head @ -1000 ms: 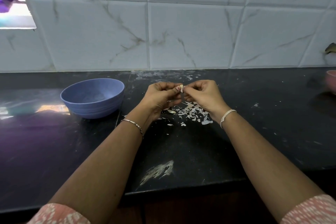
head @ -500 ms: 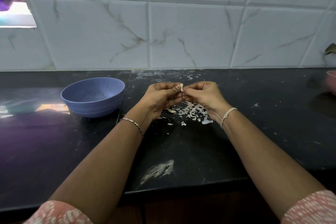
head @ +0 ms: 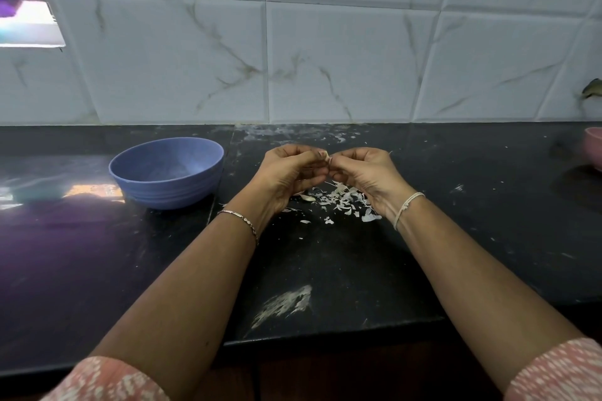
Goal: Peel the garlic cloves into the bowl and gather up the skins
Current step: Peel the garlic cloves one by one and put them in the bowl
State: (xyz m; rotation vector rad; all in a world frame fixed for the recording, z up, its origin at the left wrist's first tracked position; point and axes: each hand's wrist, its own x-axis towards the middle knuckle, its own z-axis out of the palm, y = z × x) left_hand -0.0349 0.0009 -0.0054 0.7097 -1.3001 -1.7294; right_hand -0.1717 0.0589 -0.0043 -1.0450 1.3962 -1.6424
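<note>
Both hands meet above the black counter (head: 325,257). My left hand (head: 290,174) and my right hand (head: 365,172) pinch one small pale garlic clove (head: 327,158) between their fingertips; most of it is hidden by the fingers. Under and just right of the hands lies a scatter of white garlic skins (head: 342,202), with one pale clove-like piece (head: 306,197) at its left edge. A blue bowl (head: 167,172) stands to the left of my left hand; I cannot see anything clearly inside it.
White marbled wall tiles close off the back of the counter. A pink bowl (head: 593,146) shows at the far right edge. A whitish smear (head: 283,304) marks the counter near its front edge. A bright window patch sits at top left.
The hands stay together on the clove; the fingertips have shifted slightly and the clove shows a little less. Bowl and skins have not moved.
</note>
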